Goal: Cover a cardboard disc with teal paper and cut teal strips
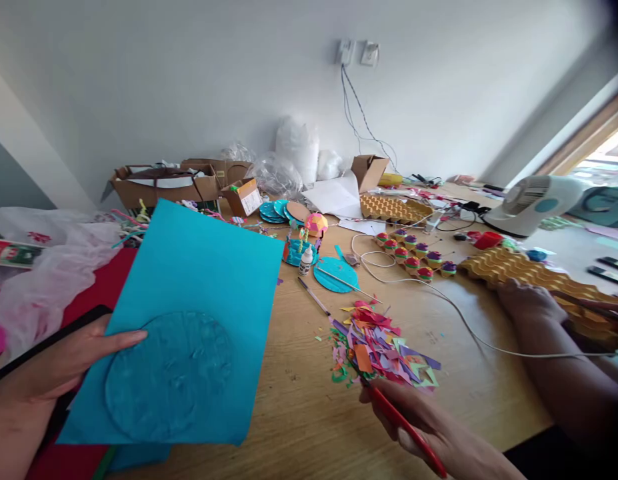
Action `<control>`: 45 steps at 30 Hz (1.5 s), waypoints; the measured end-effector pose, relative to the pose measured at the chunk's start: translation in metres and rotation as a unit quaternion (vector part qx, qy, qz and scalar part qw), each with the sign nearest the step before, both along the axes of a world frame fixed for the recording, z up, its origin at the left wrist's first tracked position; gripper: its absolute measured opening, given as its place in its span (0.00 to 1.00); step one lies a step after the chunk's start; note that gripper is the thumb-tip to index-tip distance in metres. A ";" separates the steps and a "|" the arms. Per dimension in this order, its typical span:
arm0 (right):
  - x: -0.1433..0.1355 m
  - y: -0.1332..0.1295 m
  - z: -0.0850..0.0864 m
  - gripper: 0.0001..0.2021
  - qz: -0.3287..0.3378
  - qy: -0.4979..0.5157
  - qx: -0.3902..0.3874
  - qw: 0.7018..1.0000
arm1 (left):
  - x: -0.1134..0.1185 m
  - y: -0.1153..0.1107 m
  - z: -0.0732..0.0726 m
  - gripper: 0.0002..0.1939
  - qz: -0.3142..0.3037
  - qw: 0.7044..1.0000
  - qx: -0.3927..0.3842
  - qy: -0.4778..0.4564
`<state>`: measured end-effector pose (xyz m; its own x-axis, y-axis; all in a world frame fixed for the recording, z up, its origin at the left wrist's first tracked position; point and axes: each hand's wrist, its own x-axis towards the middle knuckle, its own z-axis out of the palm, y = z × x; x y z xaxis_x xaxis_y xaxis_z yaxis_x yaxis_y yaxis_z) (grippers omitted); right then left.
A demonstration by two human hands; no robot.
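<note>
Blue paper sheet [213, 267], round ridged disc [171, 377] | left hand [89, 353] pinching sheet | right hand [413, 427] gripping scissors [401, 423]

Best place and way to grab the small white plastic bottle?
Probably around its body, below the narrow nozzle, coming from the near side. The small white plastic bottle stands upright, so fingers can close on either side, while the turquoise decorated piece close behind it crowds the far side.

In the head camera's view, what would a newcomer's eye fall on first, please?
Most likely the big blue sheet in the left hand, its disc-shaped patch near the bottom. Next, the bright heap of paper scraps on the table, by the red-handled scissors in the right hand.
</note>
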<state>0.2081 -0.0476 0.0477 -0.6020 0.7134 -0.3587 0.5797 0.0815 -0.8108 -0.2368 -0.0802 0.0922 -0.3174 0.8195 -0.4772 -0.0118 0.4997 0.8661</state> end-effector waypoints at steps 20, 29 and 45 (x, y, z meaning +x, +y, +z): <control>-0.080 0.052 0.042 0.19 0.205 -0.116 0.160 0.959 | 0.015 0.012 0.009 0.44 -0.035 0.991 -0.020 -0.125; -0.089 0.057 0.046 0.20 0.218 -0.100 0.141 0.960 | 0.012 0.008 0.002 0.41 -0.052 0.991 -0.003 -0.127; -0.092 0.058 0.044 0.19 0.225 -0.095 0.170 0.955 | 0.016 0.003 0.000 0.34 -0.077 0.986 0.002 -0.150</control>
